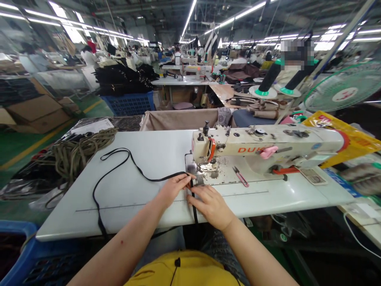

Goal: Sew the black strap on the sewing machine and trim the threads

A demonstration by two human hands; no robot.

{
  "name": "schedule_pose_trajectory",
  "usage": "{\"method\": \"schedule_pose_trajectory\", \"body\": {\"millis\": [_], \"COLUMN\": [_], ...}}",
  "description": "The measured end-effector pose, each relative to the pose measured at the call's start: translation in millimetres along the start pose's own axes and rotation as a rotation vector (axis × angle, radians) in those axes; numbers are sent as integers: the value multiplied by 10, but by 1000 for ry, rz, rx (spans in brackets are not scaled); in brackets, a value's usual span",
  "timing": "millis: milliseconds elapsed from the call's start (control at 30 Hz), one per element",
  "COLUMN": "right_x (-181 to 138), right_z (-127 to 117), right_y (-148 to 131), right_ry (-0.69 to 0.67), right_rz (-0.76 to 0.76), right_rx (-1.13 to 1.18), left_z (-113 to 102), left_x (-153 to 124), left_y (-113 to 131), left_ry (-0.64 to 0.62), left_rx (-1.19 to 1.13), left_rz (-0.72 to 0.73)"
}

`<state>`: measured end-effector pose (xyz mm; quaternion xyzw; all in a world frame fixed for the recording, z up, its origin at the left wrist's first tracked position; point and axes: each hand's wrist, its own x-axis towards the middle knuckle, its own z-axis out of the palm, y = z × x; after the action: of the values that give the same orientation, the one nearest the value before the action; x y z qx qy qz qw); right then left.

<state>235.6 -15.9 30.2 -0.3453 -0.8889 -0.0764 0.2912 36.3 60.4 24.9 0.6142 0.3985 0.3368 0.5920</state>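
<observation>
Head view: left hand and right hand pinch flat black strap beside cream sewing machine, lettered "DUK".

Strap lies left of sewing machine.

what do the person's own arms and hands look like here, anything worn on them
Both forearms are bare, with no sleeve reaching into view, and the left hand and right hand wear no gloves. No ring, watch or bracelet shows. The left forearm has a few small reddish spots. Below the arms is a yellow garment with a thin black cord hanging down its front.
</observation>
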Motion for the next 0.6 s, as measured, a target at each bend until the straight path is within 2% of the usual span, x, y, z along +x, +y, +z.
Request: {"method": "schedule_pose_trajectory", "body": {"millis": [167, 367, 600], "right_x": [-48, -87, -144], "right_z": [-89, -172, -128], "right_y": [14, 115, 287], "right_ry": [33, 17, -45], "right_rz": [1, 3, 22], "right_rx": [35, -1, -18], "left_z": [-78, -103, -92], "left_x": [159, 403, 568], "left_y": [-13, -114, -191], "left_ry": [-161, -81, -25], "left_rx": [274, 371, 506], "left_rz": [178, 338, 318]}}
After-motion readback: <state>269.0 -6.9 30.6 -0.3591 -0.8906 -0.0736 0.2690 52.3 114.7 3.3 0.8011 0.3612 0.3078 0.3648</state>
